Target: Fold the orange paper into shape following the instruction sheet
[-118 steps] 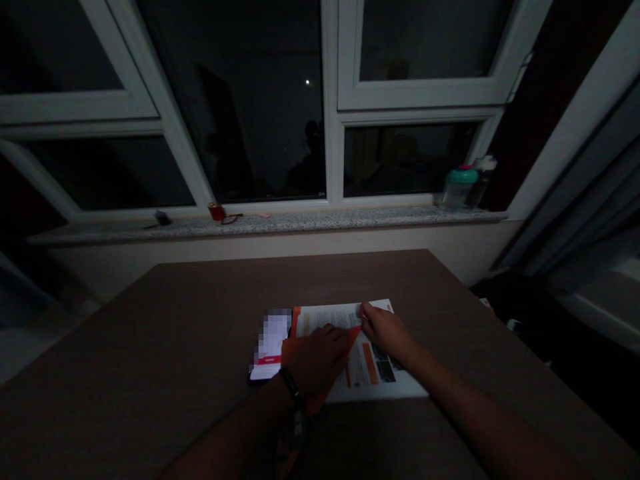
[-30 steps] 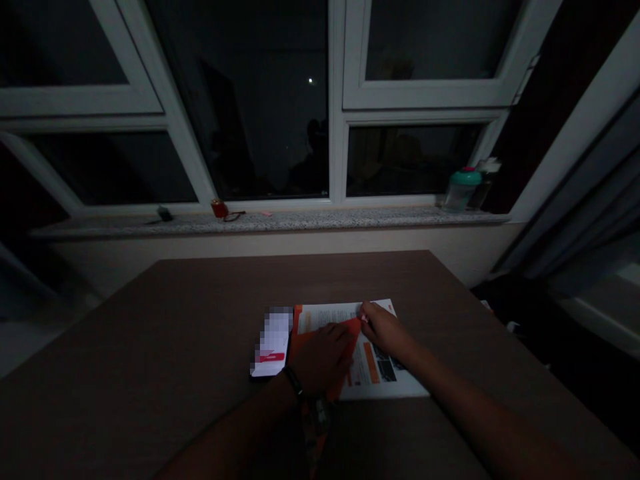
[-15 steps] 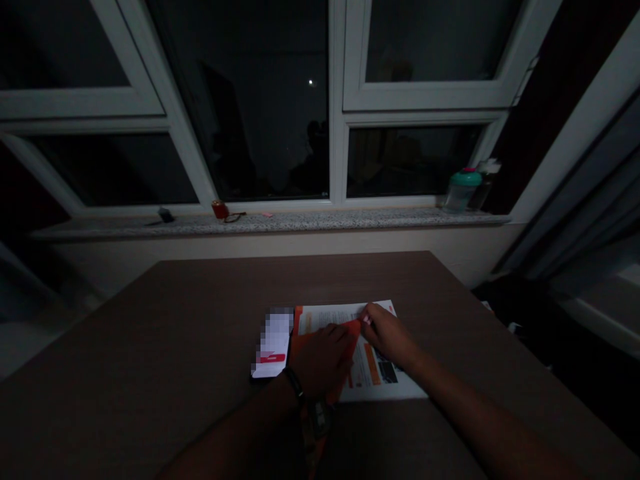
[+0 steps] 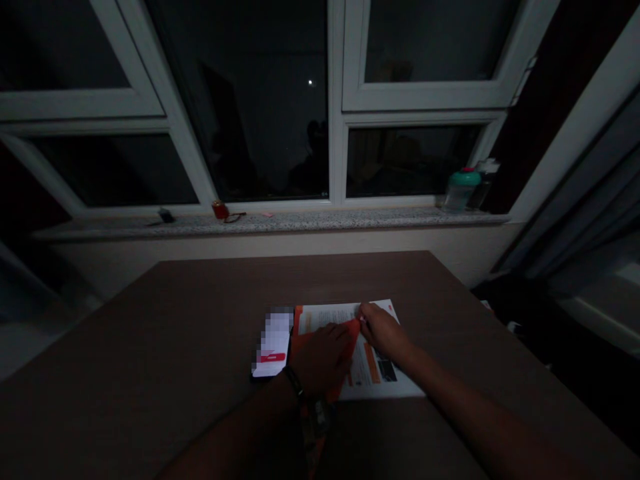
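Note:
A printed white sheet or booklet (image 4: 406, 387) with orange blocks and a dark picture lies on the table. Over its left part is an orange sheet of paper (image 4: 351, 331), its pointed corner reaching right. My left hand (image 4: 320, 360) rests on the orange paper with fingers laid out flat, a dark bracelet on the wrist. At that corner my right hand (image 4: 384, 328) is closed in a pinch on the paper's edge; the fingertips are partly hidden. Just left of the paper lies a phone (image 4: 273, 367) with a lit, partly blurred screen.
The brown table (image 4: 200, 300) stretches to the wall below a window. On the speckled sill (image 4: 320, 221) stand a small red jar (image 4: 219, 210), a small dark object (image 4: 165, 215) and a green-lidded bottle (image 4: 463, 189). A curtain (image 4: 590, 180) hangs at right.
My right hand has shifted very slightly left at the orange paper's corner. My left hand and the phone stay in place.

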Tool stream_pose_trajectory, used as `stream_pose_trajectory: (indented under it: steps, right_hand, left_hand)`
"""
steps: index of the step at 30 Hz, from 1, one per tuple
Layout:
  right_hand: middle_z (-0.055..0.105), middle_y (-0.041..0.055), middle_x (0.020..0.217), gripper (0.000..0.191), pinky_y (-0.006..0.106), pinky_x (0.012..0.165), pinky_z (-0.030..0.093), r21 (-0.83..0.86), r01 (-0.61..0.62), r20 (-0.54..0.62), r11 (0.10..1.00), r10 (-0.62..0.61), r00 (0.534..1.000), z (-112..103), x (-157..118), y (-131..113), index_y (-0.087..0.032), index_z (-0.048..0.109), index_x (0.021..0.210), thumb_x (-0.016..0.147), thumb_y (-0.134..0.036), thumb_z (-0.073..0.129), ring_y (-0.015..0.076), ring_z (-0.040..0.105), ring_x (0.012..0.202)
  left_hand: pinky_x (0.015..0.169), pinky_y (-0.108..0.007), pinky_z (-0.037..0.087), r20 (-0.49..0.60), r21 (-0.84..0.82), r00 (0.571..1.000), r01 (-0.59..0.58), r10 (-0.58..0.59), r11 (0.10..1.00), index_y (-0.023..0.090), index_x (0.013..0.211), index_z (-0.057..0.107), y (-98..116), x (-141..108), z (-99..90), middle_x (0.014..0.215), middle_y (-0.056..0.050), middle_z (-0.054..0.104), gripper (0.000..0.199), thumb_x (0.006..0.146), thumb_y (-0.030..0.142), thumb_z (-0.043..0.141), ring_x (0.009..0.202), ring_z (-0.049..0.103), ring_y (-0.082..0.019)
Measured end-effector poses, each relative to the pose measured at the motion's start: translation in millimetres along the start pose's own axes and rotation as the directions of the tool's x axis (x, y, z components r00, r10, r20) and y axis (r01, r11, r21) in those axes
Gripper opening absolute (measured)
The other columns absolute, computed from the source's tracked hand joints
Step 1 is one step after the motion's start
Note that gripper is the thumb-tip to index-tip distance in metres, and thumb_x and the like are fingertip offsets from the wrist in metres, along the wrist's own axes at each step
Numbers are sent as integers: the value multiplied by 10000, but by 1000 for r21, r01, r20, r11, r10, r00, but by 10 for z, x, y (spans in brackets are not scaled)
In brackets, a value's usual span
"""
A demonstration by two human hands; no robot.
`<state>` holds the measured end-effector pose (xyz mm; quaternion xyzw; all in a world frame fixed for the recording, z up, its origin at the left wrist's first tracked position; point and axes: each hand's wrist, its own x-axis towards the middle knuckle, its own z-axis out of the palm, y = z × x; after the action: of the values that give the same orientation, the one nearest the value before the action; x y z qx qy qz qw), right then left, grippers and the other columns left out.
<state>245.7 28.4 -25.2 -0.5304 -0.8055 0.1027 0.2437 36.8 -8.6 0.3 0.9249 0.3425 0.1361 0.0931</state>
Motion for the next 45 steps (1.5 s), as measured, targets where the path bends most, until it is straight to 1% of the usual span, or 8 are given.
stream_pose_trajectory:
  steps: [4,8,15,26,33,38,42,45]
  right_hand:
    - [586,55,882,89,275,732,390,47,-22,-48,999,24,999,-14,9,77,-194,494,900,880,-116,453,187,553,818]
    - [577,36,890,116,268,730,404,157,25,-81,987,-13,997,-26,-33,102,-206,488,915,858,-107,465,176,550,816]
    - [568,28,900,120,268,737,415,266,120,15,956,-128,992,-9,-119,-34,-209,490,916,848,-111,498,175,545,827]
    - [550,40,912,186,293,764,413,214,194,60,957,-211,976,50,-123,-75,-205,466,893,795,-47,474,192,525,854]
    - [554,48,894,161,300,760,402,126,66,-46,990,-60,997,83,4,86,-202,474,892,815,-61,466,196,524,847]
    - [564,34,899,163,277,762,406,159,46,-64,986,-37,997,41,5,100,-208,472,891,812,-66,477,181,533,846]
    - [561,25,882,141,270,745,410,209,74,-27,975,-70,997,11,-56,52,-208,482,883,818,-83,488,174,539,820]
    - [568,23,890,181,270,745,415,262,141,51,955,-160,986,-10,-107,-11,-206,500,919,797,-73,506,177,547,831]
  left_hand:
    - [1051,-442,402,-21,-1,1000,-3,3,1000,182,1224,522,-54,-16,71,1334,-99,537,335,900,247,577,1232,472,-266]
    - [1091,-463,366,-69,17,998,7,-6,1000,190,1314,477,-84,-20,134,1419,-104,476,381,942,260,524,1315,409,-266]
    - [1076,-429,395,-33,-24,999,13,-14,1000,195,1328,447,-33,14,43,1363,-90,508,433,908,220,545,1267,451,-252]
    - [1132,-458,356,-78,-51,996,-43,39,998,176,1363,419,-82,19,105,1402,-118,504,478,903,200,547,1327,439,-247]
    - [1134,-465,355,-46,-29,999,-11,10,1000,165,1333,462,-116,-15,126,1417,-131,494,445,907,240,567,1356,410,-263]
    - [1134,-462,351,-40,-39,999,-6,4,999,187,1338,462,-134,-21,148,1450,-115,464,437,917,255,559,1365,399,-259]
    - [1143,-486,322,-47,-36,999,16,-17,999,200,1353,453,-126,-29,158,1481,-117,416,472,906,270,587,1395,339,-281]
    - [1126,-512,327,-45,-29,999,28,-29,999,218,1392,415,-98,-27,134,1497,-120,376,548,886,269,618,1394,319,-303]
